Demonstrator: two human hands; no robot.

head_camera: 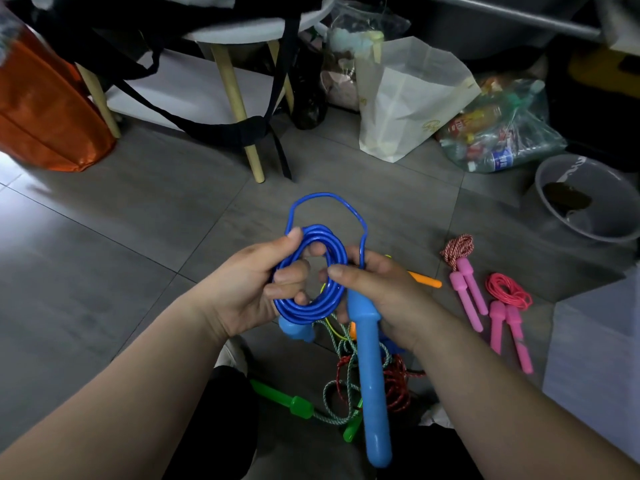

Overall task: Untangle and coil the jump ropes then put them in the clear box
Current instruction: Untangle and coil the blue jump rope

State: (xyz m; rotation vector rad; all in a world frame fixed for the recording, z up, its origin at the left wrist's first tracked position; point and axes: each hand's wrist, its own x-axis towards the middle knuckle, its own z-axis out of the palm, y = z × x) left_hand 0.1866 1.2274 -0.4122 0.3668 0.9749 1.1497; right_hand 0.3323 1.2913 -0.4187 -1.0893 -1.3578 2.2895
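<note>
A blue jump rope point(313, 308) is wound into a coil between my hands, with one loose loop standing above it. My left hand point(256, 285) grips the coil's left side, fingers through the middle. My right hand point(377, 289) pinches the coil's right side and holds a long blue handle point(369, 375) that hangs down. A second blue handle point(294, 330) shows under my left hand. Below lies a tangle of green and red ropes point(367, 379) with green handles point(287, 400). Two coiled pink-handled ropes point(498, 303) lie on the floor at the right. A clear box's corner point(595, 358) is at the far right.
A grey bucket point(588, 202) stands at the right. A white paper bag point(408, 98) and a bag of bottles point(502, 129) sit behind. A stool with wooden legs point(235, 98) and black straps stands ahead; an orange bag point(45, 105) is at the left. An orange handle point(426, 280) pokes out beyond my right hand.
</note>
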